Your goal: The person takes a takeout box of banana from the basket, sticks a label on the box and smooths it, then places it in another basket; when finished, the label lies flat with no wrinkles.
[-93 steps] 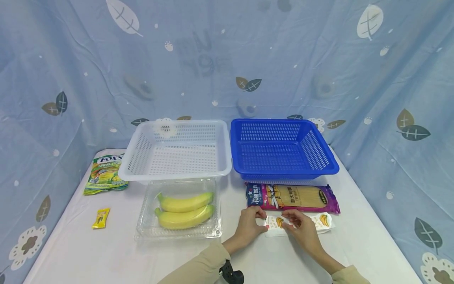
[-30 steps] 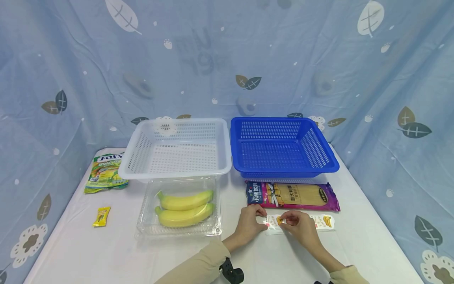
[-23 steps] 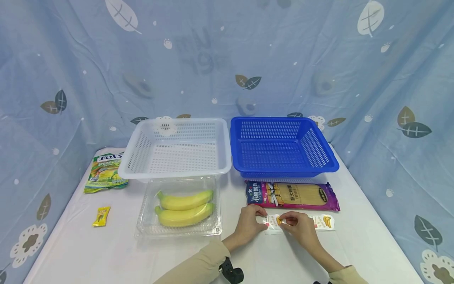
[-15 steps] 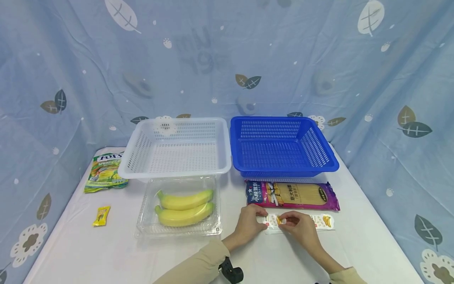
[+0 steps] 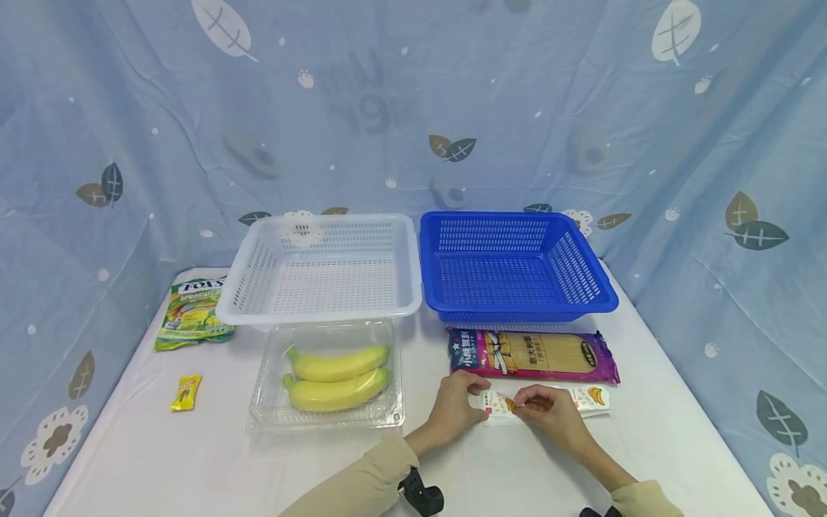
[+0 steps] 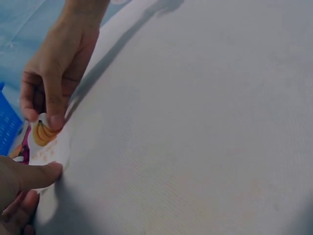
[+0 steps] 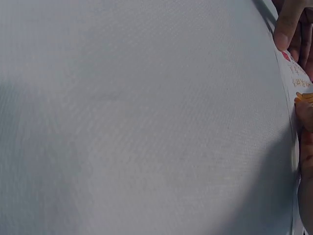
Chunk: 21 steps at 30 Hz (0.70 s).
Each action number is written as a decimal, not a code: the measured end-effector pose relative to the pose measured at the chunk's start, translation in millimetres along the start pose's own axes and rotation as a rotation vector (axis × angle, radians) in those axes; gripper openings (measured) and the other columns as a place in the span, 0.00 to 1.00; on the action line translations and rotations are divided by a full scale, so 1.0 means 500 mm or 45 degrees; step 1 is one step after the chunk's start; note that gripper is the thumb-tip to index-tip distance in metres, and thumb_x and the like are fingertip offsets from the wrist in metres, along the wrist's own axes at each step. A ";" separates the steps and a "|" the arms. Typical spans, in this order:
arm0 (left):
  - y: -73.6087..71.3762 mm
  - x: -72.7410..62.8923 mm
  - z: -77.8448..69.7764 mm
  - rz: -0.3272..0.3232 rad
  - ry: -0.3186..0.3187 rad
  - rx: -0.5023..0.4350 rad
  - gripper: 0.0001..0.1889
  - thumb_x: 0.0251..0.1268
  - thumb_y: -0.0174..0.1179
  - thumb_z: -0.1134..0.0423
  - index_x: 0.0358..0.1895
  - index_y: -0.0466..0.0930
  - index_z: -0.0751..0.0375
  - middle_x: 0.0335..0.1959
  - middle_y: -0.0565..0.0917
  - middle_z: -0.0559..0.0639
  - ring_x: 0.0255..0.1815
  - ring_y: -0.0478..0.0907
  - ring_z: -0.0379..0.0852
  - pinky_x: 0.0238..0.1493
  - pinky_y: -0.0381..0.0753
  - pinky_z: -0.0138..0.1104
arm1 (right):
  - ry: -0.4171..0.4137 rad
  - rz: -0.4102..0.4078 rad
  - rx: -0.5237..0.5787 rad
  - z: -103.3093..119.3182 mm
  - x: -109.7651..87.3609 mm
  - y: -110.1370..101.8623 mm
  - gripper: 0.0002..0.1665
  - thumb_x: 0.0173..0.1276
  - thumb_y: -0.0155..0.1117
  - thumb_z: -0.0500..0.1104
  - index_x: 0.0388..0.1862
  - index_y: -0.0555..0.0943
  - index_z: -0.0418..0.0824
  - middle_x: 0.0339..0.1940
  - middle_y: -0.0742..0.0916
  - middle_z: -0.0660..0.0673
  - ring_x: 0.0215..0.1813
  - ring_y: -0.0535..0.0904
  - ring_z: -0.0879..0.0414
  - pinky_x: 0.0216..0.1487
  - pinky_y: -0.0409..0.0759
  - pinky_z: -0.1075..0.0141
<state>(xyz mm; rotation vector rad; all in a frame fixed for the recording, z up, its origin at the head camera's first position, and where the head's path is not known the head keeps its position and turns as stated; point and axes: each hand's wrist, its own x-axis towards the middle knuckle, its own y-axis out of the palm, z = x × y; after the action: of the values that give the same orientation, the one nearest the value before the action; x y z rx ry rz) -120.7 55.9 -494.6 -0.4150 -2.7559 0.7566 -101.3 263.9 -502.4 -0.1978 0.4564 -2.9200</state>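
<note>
A white strip of banana stickers [image 5: 497, 404] lies in front of the spaghetti pack [image 5: 549, 356]. My left hand [image 5: 452, 406] holds its left end, thumb and forefinger at opposite edges. Thumb and forefinger of my right hand [image 5: 555, 416] pinch the strip near its middle, at a printed banana. In the left wrist view, that hand [image 6: 56, 73] grips the edge of a banana sticker [image 6: 43, 134], while my left thumb [image 6: 41, 175] rests near the strip's other end. The right wrist view catches only part of the strip [image 7: 298, 76] and both hands' fingertips.
A clear lidded box [image 5: 261, 402] with two bananas [image 5: 339, 391] stands left of my hands. Behind are a white basket [image 5: 316, 316] and a blue basket [image 5: 517, 316]. At far left lie a green candy bag [image 5: 194, 316] and a small yellow packet [image 5: 187, 392].
My right hand has shifted slightly right, and the strip's middle and right part now look bent rather than flat. My left hand has stayed at the left end.
</note>
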 end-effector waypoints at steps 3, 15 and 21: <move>0.000 0.000 0.000 0.011 -0.005 -0.038 0.24 0.33 0.76 0.78 0.42 0.82 0.67 0.38 0.83 0.52 0.35 0.77 0.41 0.41 0.76 0.26 | 0.046 -0.022 -0.035 0.002 0.003 0.002 0.08 0.51 0.68 0.21 0.31 0.81 0.26 0.34 0.85 0.33 0.35 0.83 0.62 0.37 0.83 0.72; -0.003 0.001 -0.006 0.061 0.009 -0.033 0.25 0.36 0.75 0.77 0.43 0.77 0.68 0.40 0.82 0.55 0.40 0.82 0.44 0.47 0.78 0.29 | 0.112 -0.002 -0.024 0.001 0.005 -0.009 0.09 0.54 0.68 0.23 0.34 0.80 0.25 0.35 0.85 0.34 0.34 0.82 0.62 0.36 0.83 0.72; -0.003 0.000 -0.004 0.056 0.044 0.080 0.25 0.35 0.77 0.73 0.42 0.77 0.63 0.39 0.82 0.51 0.40 0.82 0.40 0.51 0.73 0.34 | -0.036 0.105 0.090 -0.017 0.005 -0.021 0.07 0.53 0.65 0.21 0.32 0.78 0.23 0.35 0.86 0.42 0.38 0.83 0.64 0.41 0.82 0.72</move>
<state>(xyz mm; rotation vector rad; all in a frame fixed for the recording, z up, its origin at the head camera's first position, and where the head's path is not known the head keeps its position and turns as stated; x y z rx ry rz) -120.3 55.4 -492.3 -0.4722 -2.6912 0.8363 -106.7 275.7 -507.0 -0.2056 0.3476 -2.8434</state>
